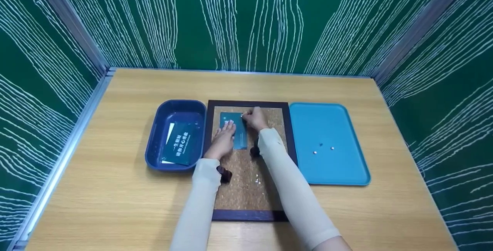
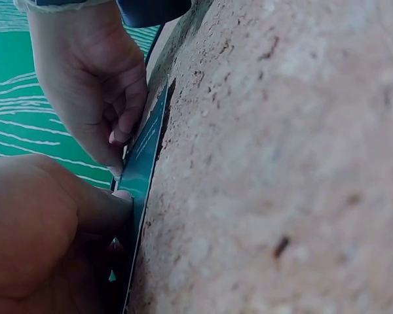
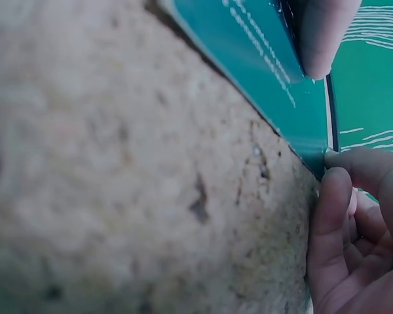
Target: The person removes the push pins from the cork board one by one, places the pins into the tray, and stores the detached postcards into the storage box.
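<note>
A green card (image 1: 240,135) with white print lies on the framed corkboard (image 1: 238,181), toward its upper part. My left hand (image 1: 224,139) rests on the card's left side with its fingers fairly straight, pressing it to the cork. At the card's upper right corner, my right hand (image 1: 255,119) has thumb and finger pinched together on a small pushpin, mostly hidden by the fingertips. The right wrist view shows those fingertips right at the card's corner (image 3: 318,160). Both hands also meet the card in the left wrist view.
Left of the board stands a dark blue bin (image 1: 151,154) holding printed green cards (image 1: 181,143). To the right lies a blue tray (image 1: 327,124) with a few small pins (image 1: 315,152). Small shiny clear pieces (image 1: 257,179) sit on the lower cork.
</note>
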Action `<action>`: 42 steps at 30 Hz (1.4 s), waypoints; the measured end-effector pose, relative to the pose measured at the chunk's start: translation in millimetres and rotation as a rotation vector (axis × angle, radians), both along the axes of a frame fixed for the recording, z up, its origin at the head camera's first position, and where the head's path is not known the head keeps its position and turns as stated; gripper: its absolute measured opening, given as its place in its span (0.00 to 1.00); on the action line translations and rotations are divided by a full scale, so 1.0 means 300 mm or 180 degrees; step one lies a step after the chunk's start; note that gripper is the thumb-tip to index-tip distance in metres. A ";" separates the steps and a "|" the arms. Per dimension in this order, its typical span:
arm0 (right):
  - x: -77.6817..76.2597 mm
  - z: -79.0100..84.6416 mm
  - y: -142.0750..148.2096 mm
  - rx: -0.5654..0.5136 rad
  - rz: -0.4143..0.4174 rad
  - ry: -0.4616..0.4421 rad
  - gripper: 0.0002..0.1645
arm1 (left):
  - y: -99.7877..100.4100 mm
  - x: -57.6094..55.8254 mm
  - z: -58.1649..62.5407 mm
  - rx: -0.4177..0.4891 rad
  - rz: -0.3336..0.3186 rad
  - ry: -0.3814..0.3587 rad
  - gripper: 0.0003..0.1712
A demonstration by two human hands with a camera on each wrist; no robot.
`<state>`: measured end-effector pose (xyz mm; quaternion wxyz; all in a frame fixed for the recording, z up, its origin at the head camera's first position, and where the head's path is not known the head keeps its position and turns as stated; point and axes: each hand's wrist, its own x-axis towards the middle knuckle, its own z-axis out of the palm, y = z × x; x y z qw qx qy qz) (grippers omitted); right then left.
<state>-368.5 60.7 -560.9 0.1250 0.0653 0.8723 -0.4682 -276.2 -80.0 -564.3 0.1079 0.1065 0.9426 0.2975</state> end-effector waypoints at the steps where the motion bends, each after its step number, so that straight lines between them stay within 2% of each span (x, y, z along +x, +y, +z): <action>1: -0.002 -0.001 0.001 0.0013 0.0005 -0.0034 0.12 | 0.000 0.000 0.000 0.0010 0.0001 -0.0003 0.28; 9: -0.004 0.002 0.008 0.0139 0.0248 0.0067 0.15 | -0.002 0.006 0.003 0.0058 -0.0007 0.0005 0.28; 30: 0.009 0.010 0.011 0.0115 0.0290 0.0037 0.11 | -0.002 0.004 0.002 0.0071 0.0022 -0.0010 0.28; 39: 0.003 0.000 0.016 0.0279 0.0509 0.0295 0.14 | -0.001 0.004 0.005 0.0026 0.0003 -0.0012 0.28; 42: 0.000 -0.001 0.016 0.0273 0.0518 0.0299 0.15 | -0.001 0.003 0.004 0.0026 0.0010 0.0005 0.28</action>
